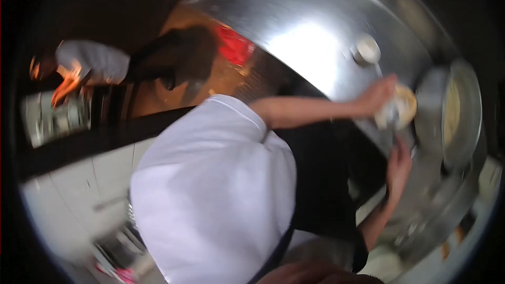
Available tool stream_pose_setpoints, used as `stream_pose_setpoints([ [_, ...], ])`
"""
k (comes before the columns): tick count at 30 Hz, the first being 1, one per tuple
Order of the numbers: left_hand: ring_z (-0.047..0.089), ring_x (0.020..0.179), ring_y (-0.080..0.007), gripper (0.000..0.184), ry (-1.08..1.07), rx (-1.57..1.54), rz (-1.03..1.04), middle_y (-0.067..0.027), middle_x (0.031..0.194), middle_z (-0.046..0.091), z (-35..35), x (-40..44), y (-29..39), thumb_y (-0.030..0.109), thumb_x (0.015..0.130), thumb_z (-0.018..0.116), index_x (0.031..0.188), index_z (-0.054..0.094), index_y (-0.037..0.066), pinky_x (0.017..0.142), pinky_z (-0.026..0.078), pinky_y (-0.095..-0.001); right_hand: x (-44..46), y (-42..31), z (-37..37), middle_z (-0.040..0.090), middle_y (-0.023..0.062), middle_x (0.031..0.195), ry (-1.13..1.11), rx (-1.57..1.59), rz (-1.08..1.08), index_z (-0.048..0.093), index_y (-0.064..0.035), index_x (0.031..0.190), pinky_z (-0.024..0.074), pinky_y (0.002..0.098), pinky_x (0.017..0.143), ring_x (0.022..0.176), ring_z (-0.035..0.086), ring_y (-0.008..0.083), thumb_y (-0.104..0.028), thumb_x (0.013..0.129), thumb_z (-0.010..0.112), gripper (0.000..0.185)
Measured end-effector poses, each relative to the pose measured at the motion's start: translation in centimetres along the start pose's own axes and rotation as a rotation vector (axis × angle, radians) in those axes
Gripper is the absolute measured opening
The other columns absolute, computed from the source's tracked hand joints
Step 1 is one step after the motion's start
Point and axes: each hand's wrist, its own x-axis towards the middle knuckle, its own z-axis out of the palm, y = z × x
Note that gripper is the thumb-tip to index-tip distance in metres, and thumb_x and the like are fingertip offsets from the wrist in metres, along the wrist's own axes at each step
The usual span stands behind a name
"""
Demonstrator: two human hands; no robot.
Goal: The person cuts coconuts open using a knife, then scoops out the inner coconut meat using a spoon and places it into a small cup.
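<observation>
Motion blurs the picture, which is turned on its side. My left hand (380,95), on the upper arm in view, grips the edge of a small round container (404,106) with a pale, yellowish rim. Just below it, my right hand (400,159) reaches up close to the container's underside; its fingers are smeared, and whether they hold anything cannot be made out. Beside the container stands a large metal pot (428,110) with a pale yellowish inside. A small white-topped cup (367,50) rests on the steel counter (273,13).
A co-worker in a light shirt (94,60) bends over at the far left. Something bright red (232,46) lies on the brownish floor (176,81). White tiles (68,189) and a dark tray-like object (118,244) show at the lower left.
</observation>
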Motion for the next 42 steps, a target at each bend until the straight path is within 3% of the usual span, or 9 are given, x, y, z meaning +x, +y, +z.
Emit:
stream_pose_setpoints([
  [6, 0.045, 0.129, -0.0388, 0.050, -0.121, 0.198, 0.007, -0.0244, 0.134, 0.049, -3.5, 1.3, 2.0, 0.030, 0.103, 0.036, 0.140, 0.039, -0.002, 0.109, 0.035, -0.0440, 3.0, -0.7, -2.5, 0.065, 0.0284, 0.110, -0.200, -0.140, 0.054, 0.056, 0.0096, 0.125, 0.0484, 0.0419, 0.091, 0.102, 0.065, 0.0366, -0.016, 0.093, 0.051, 0.041],
  [8, 0.047, 0.126, -0.0387, 0.045, -0.049, 0.251, -0.003, -0.0263, 0.131, 0.050, -6.7, 0.4, 1.5, 0.024, 0.097, 0.040, 0.133, 0.045, -0.002, 0.106, 0.037, -0.0451, 3.4, -1.5, 0.7, 0.061, 0.0129, 0.071, -0.111, -0.122, -0.163, 0.056, 0.0058, 0.128, 0.0460, 0.0319, 0.055, 0.058, 0.057, 0.0175, -0.011, 0.090, 0.047, 0.042],
  [13, 0.052, 0.117, -0.0363, 0.040, -0.124, 0.159, -0.202, -0.0207, 0.124, 0.053, -13.6, -4.9, 9.9, 0.028, 0.097, 0.040, 0.122, 0.049, -0.001, 0.100, 0.040, -0.0441, -2.4, -8.0, 4.4, 0.066, 0.0256, 0.111, -0.033, -0.087, -0.226, 0.056, 0.0067, 0.127, 0.0515, 0.0362, 0.081, 0.093, 0.067, 0.0287, -0.014, 0.095, 0.048, 0.039],
  [20, 0.056, 0.077, -0.0297, 0.033, -0.048, 0.305, 0.198, -0.0197, 0.100, 0.064, -9.8, -3.6, 3.9, 0.031, 0.100, 0.042, 0.096, 0.055, 0.001, 0.075, 0.047, -0.0373, -4.6, -8.7, 4.9, 0.064, 0.0165, 0.121, 0.203, 0.133, -0.206, 0.059, 0.0049, 0.125, 0.0455, 0.0328, 0.097, 0.110, 0.060, 0.0218, -0.013, 0.100, 0.052, 0.031],
  [23, 0.062, 0.079, -0.0284, 0.039, -0.076, 0.241, 0.076, -0.0202, 0.096, 0.067, -12.3, -2.5, 6.6, 0.035, 0.100, 0.043, 0.098, 0.060, 0.000, 0.076, 0.049, -0.0371, -4.7, -6.9, 4.9, 0.057, 0.0027, 0.071, 0.402, 0.066, -0.234, 0.065, -0.0040, 0.116, 0.0356, 0.0236, 0.055, 0.061, 0.042, 0.0078, -0.013, 0.095, 0.061, 0.024],
  [24, 0.063, 0.080, -0.0280, 0.041, -0.088, 0.226, 0.029, -0.0203, 0.094, 0.068, -12.4, -2.2, 7.5, 0.036, 0.101, 0.043, 0.099, 0.062, -0.001, 0.076, 0.050, -0.0371, -5.7, -7.3, 3.8, 0.054, 0.0099, 0.064, 0.351, 0.013, -0.124, 0.066, -0.0080, 0.115, 0.0394, 0.0275, 0.055, 0.058, 0.046, 0.0092, -0.013, 0.093, 0.062, 0.023],
  [30, 0.068, 0.093, -0.0315, 0.058, -0.175, 0.251, -0.151, -0.0228, 0.100, 0.070, -13.1, 0.5, 7.6, 0.052, 0.096, 0.047, 0.112, 0.068, 0.000, 0.085, 0.050, -0.0379, -4.3, -6.7, 3.3, 0.066, 0.0122, 0.077, 0.411, -0.066, -0.375, 0.068, -0.0129, 0.109, 0.0480, 0.0358, 0.059, 0.059, 0.059, 0.0299, -0.015, 0.090, 0.064, 0.020],
  [36, 0.062, 0.091, -0.0172, 0.057, -0.368, 0.304, -0.263, -0.0153, 0.101, 0.069, -13.0, 1.4, 9.0, 0.047, 0.099, 0.048, 0.116, 0.065, -0.005, 0.085, 0.049, -0.0302, -0.5, -6.0, 2.7, 0.068, 0.0131, 0.084, 0.397, -0.333, -0.544, 0.069, -0.0102, 0.110, 0.0513, 0.0369, 0.064, 0.068, 0.063, 0.0310, -0.011, 0.090, 0.063, 0.020],
  [42, 0.065, 0.093, -0.0195, 0.058, -0.396, 0.368, -0.186, -0.0155, 0.101, 0.071, -13.2, 1.4, 9.5, 0.050, 0.098, 0.048, 0.118, 0.066, -0.002, 0.084, 0.050, -0.0324, -0.4, -2.8, 3.7, 0.066, 0.0124, 0.080, 0.340, -0.314, -0.490, 0.067, -0.0083, 0.112, 0.0501, 0.0345, 0.062, 0.067, 0.064, 0.0289, -0.009, 0.092, 0.061, 0.021],
])
